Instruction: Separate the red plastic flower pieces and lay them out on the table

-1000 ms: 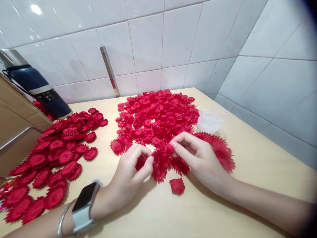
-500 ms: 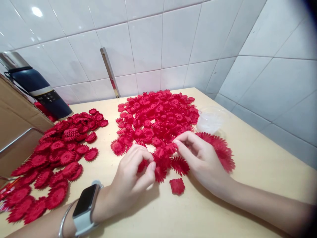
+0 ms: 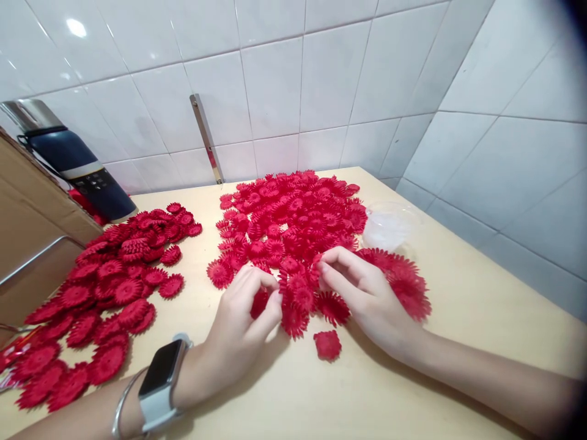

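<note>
Red flower [image 3: 302,294] at frame centre, between my left hand [image 3: 245,311] and right hand [image 3: 364,290].
Right pinches what looks like its edge; left's grip I can't tell among crowded petals. I judge it light, soft, crushable: take the rim gently.

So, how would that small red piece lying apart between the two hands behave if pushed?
The small red piece looks thin and cloth-like, so it is probably light and a bit floppy. It lies low on the table, so it would likely slide rather than roll or tip.
</note>
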Demonstrator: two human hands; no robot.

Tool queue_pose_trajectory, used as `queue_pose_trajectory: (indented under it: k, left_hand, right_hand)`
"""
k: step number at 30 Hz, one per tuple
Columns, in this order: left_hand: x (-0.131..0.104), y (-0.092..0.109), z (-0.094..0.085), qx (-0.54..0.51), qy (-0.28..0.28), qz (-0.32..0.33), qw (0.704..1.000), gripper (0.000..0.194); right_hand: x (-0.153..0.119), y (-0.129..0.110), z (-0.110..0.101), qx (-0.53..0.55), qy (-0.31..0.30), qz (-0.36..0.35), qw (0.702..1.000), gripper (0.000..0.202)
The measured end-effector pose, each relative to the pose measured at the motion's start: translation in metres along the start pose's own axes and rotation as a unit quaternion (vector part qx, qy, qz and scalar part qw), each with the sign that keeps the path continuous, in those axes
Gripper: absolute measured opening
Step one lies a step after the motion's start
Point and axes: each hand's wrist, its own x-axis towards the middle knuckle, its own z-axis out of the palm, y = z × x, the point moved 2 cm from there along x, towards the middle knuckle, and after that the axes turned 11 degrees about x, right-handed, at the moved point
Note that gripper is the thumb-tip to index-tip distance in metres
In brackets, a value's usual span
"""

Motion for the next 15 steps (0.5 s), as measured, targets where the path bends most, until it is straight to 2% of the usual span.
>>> queue_pose_trajectory:
  k: [10,15]
  left_hand:
    - [-0.0004,-0.0029,0.0006,-0.008,-0.005,-0.012,1.0,0.012]
    - [0.0001,-0.0028,0.0006,-0.012,-0.002,-0.012,1.0,0.012]
  right_hand:
    - [-0.0013,-0.0017,0.0009,-0.007,-0.015,0.003,1.0,0.019]
    - [-0.002,0.0,0.0002,-0.013,0.046,-0.054,0.997,0.014]
